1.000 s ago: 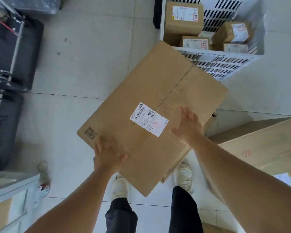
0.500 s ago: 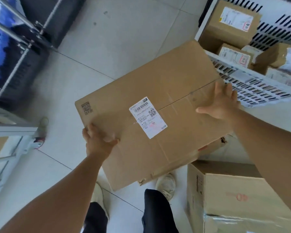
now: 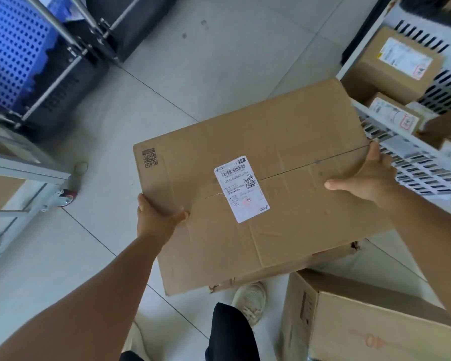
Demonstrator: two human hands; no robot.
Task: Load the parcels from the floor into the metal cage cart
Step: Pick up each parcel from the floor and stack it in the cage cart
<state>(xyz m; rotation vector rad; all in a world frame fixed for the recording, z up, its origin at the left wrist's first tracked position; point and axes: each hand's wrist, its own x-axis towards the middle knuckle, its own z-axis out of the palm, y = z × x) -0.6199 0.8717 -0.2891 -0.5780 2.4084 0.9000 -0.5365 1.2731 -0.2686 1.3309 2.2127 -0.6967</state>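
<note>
Grip, left hand (image 3: 158,218): clamped on the near-left edge of the big cardboard box (image 3: 255,183), thumb lying on the top face, fingers tucked under and hidden.
Grip, right hand (image 3: 367,178): spread against the right side of the box at the end of the flap seam, thumb stretched along the top face, fingers curling over the far edge; how much reaches underneath cannot be seen.
Where the box is: held flat in the air between both hands, above the tiled floor (image 3: 219,61) and over the person's shoe (image 3: 250,300); its far-right corner overlaps the rim of the white slotted crate (image 3: 406,162).
Label (image 3: 241,188): white shipping sticker across the centre seam, printed code (image 3: 149,158) near the left corner.
Weight: broad and shallow; held level at two opposite edges, so probably moderate rather than heavy.
Stiffness: top face creased and dented, lower edge torn at two spots; likely to sag, so support from below suits it better than squeezing the sides.
Slip: plain dry cardboard, should hold well on bare skin.
Best hold: opposite edges, fingers under, away from the torn bottom edge.
Cart (image 3: 26,175): metal frame and wheel at the left, well apart from the box.
Other parcels: small boxes (image 3: 396,63) in the crate; a larger box (image 3: 370,327) on the floor at lower right.
</note>
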